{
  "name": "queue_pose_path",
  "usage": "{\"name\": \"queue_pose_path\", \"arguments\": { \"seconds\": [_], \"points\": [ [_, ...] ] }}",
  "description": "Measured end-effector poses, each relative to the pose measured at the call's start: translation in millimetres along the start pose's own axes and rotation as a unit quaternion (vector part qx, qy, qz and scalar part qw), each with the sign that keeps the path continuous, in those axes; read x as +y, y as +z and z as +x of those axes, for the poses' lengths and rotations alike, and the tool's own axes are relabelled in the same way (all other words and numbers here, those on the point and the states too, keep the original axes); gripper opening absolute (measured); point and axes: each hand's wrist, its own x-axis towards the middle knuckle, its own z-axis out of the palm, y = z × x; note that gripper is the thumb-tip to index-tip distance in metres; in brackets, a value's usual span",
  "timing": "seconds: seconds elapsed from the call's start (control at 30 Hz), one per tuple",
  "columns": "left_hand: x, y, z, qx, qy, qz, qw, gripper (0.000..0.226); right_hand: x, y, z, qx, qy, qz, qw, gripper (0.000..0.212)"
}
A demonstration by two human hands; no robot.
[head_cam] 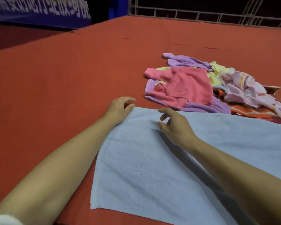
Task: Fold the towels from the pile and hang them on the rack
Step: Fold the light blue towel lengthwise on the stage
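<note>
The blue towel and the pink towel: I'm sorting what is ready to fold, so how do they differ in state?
The blue towel lies spread flat and smooth in front; the pink towel is crumpled. The blue towel lies alone on the red surface; the pink towel sits atop the pile of other towels. The left hand is at the blue towel's far corner and the right hand over it; nothing touches the pink towel. Both are unfolded.

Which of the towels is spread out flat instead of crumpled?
The light blue towel, lying flat on the red surface under both hands. The pink, purple and yellow ones sit bunched in the pile beyond it.
</note>
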Motion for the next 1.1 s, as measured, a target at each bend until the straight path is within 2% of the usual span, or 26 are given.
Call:
{"name": "queue_pose_path", "arguments": {
  "seconds": [0.1,0.2,0.43,0.6,0.83,1.1],
  "points": [
    [-14,10,8,-0.014,-0.012,0.02,1.0,0.032,5,13,26,0.019,-0.007,-0.037,0.999,0.041],
    [-21,12,14,-0.008,0.023,0.006,1.0,0.03,5,21,45,0.052,-0.002,-0.123,0.991,0.041],
    [-17,8,11,0.044,0.079,-0.056,0.994,0.031,8,27,63,0.042,0.017,-0.194,0.98,0.046],
    [-15,0,5,0.07,0.062,-0.113,0.989,0.028,8,14,65,0.03,0.012,-0.171,0.985,0.045],
    [-2,-26,-27,0.11,0.047,-0.188,0.975,0.022,-12,-10,33,0.04,0.018,-0.052,0.998,0.05],
    [8,-67,-129,0.112,0.056,-0.197,0.972,0.04,-37,-26,-56,0.043,-0.098,-0.043,0.993,0.05]
  ]
}}
